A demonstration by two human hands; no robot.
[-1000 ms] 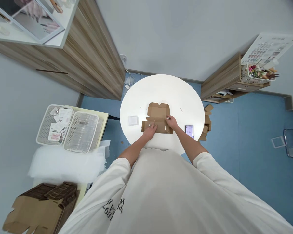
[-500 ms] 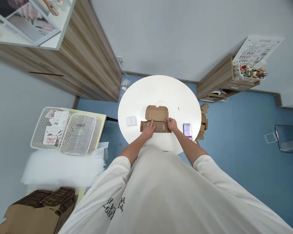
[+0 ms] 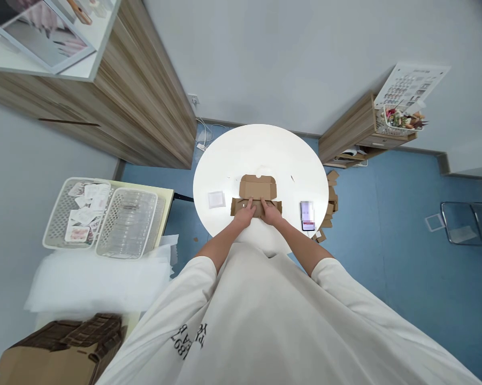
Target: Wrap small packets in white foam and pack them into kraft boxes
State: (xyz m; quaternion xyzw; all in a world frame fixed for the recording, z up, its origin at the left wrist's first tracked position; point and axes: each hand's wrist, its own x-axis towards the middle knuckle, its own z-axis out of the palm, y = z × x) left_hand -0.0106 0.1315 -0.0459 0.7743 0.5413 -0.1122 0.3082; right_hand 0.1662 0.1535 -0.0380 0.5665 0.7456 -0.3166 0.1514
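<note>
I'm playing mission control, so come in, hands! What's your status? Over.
Left hand and right hand on the brown cardboard, near part. Far panel uncovered. Phone off right, pale square off left, both clear of it.

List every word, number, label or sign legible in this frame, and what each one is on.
"897" on the shirt; a mark before it is unclear.
"EA B" on the shirt, possibly cut off by folds.
Other shirt letters: too distorted to read.
Phone screen: too blurred.
Printed board: too small.
Loose cards: too small.
Cardboard box: no readable text.
</note>
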